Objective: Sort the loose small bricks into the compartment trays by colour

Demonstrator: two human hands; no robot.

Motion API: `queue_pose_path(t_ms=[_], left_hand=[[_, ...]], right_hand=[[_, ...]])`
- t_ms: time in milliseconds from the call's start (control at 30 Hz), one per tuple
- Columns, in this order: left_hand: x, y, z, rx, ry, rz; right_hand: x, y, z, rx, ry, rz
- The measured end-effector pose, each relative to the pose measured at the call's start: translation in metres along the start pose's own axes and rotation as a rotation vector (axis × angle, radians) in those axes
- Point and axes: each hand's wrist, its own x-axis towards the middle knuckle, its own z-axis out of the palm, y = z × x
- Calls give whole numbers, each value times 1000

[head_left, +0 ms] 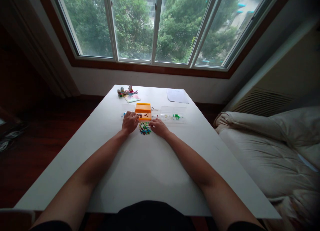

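A pile of small mixed-colour pieces [145,128] lies on the white table [150,167] between my hands. Behind it an orange box [143,108] stands open, with brown pieces in its front part. My left hand [130,122] is at the box's front left corner, its fingers drawn together; whatever they hold is too small to name. My right hand [158,127] touches down at the pile's right edge with its fingers bent close together, and anything between them is too small to see. Green pieces [176,116] lie in a clear plastic box [183,111] on the right.
Small colourful figures [121,92] and a pastel card [132,97] are at the table's far left. White paper sheets [177,95] lie at the far right. Another clear box is partly behind my left hand. A beige sofa [250,147] stands to the right, windows beyond the table.
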Motion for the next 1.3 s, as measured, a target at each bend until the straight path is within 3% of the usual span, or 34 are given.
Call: queue_pose_path(t_ms=[333,667,1300], left_hand=[[0,1,1,-11,-14,-16],[0,1,0,-37,-23,-28],[0,0,2,-46,-27,-20]], right_hand=[[2,-7,3,123,6,-55],[-3,-6,-2,133,7,57],[1,-3,2,110,-23,-27]])
